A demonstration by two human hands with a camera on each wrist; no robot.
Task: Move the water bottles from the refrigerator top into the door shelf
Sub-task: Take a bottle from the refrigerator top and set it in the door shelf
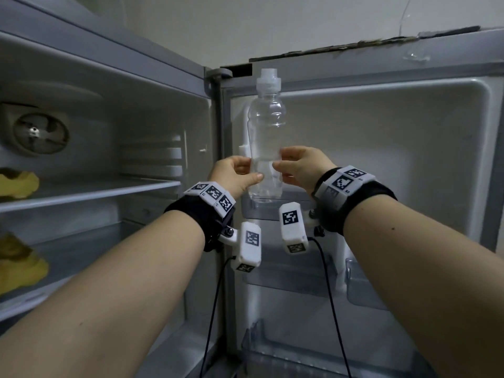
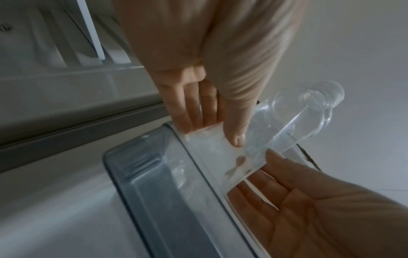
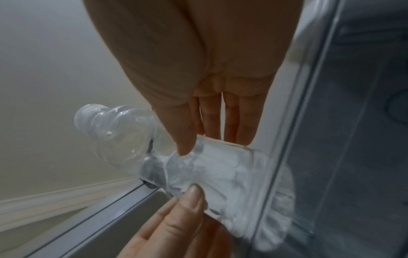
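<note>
Open refrigerator (image 1: 109, 110) in front of me, pale wall behind it; grey interior to the left, with a round fan housing (image 1: 38, 132) on the back wall. Yellow lumps (image 1: 19, 184) on the inner shelves at far left; I can't tell what they are. The door (image 1: 409, 159) is swung open to the right, its inner liner facing me.

One water bottle (image 1: 266, 132) in play: clear plastic, white cap, upright, no label visible. Its base sits at the lip of the upper door shelf (image 1: 272, 211), a translucent grey bin. In the right wrist view the lower part of the bottle shows behind the shelf's clear front wall. Whether the base rests on the shelf floor, I cannot tell.

My left hand (image 1: 234, 174) holds the bottle's lower body from the left, thumb in front and fingers curled round the back. My right hand (image 1: 301, 167) holds it from the right at about the same height, thumb and fingers pinching the sides. Both are clamped on the bottle.

Two more door bins are lower down: a middle one (image 1: 362, 290) and a bottom one (image 1: 313, 358). Cables hang from the wrist units (image 1: 248, 246).
</note>
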